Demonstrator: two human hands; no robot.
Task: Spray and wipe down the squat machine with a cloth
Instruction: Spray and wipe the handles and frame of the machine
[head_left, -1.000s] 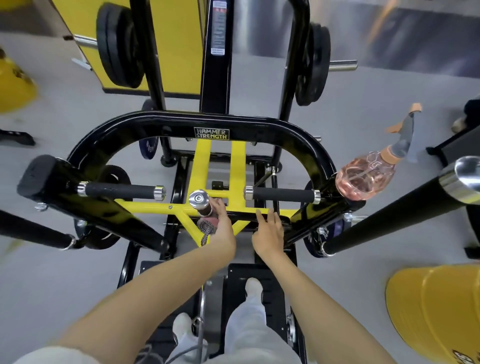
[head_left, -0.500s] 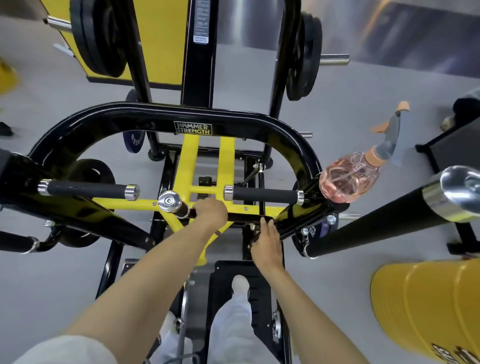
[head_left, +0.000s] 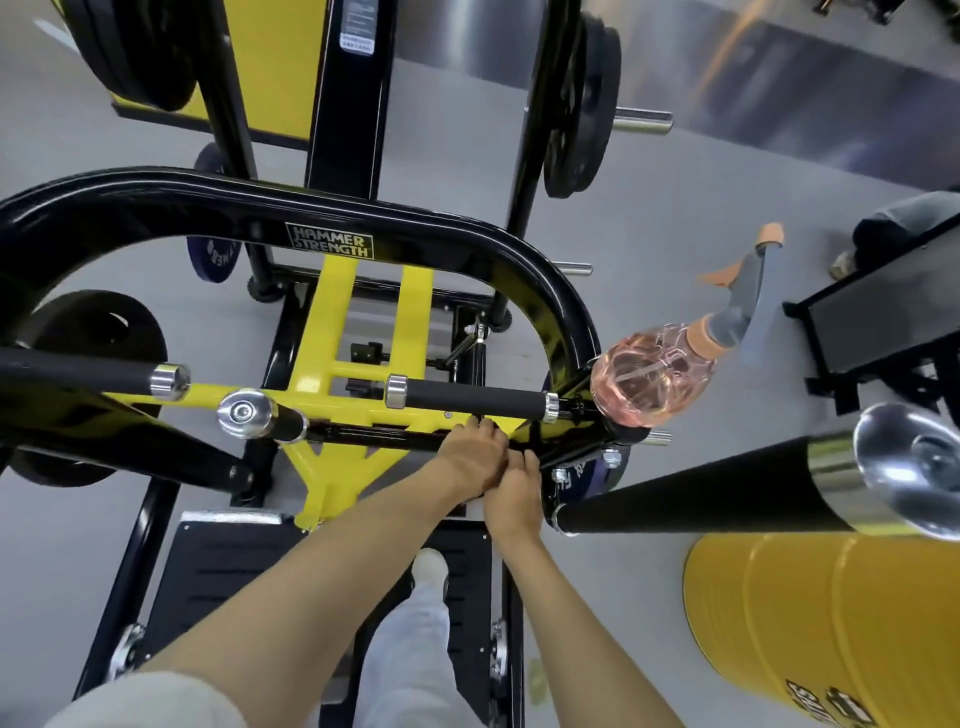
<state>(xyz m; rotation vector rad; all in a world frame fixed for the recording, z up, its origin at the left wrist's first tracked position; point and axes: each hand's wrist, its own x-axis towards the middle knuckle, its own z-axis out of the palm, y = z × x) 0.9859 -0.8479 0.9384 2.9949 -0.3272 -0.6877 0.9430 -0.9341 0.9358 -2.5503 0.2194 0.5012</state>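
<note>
The squat machine has a black curved bar (head_left: 415, 223) marked Hammer Strength and a yellow inner frame (head_left: 337, 322). My left hand (head_left: 472, 457) curls over the low black crossbar (head_left: 374, 434), near its right end. The cloth is hidden under that hand. Just to the right and nearer me, my right hand (head_left: 511, 493) rests on the frame with relaxed fingers, touching the left hand. A pink spray bottle (head_left: 654, 384) with a grey and orange trigger sits on the machine's right corner, beyond both hands.
A black padded roller with a chrome end (head_left: 727, 493) juts in from the right, above a yellow barrel (head_left: 831, 623). Weight plates (head_left: 576, 104) hang on the far uprights. My shoe (head_left: 430, 564) stands on the black footplate (head_left: 223, 561).
My left hand has slid to the right along the black crossbar, from the chrome knob to beside my right hand. The cloth, seen under it earlier, is now covered.
</note>
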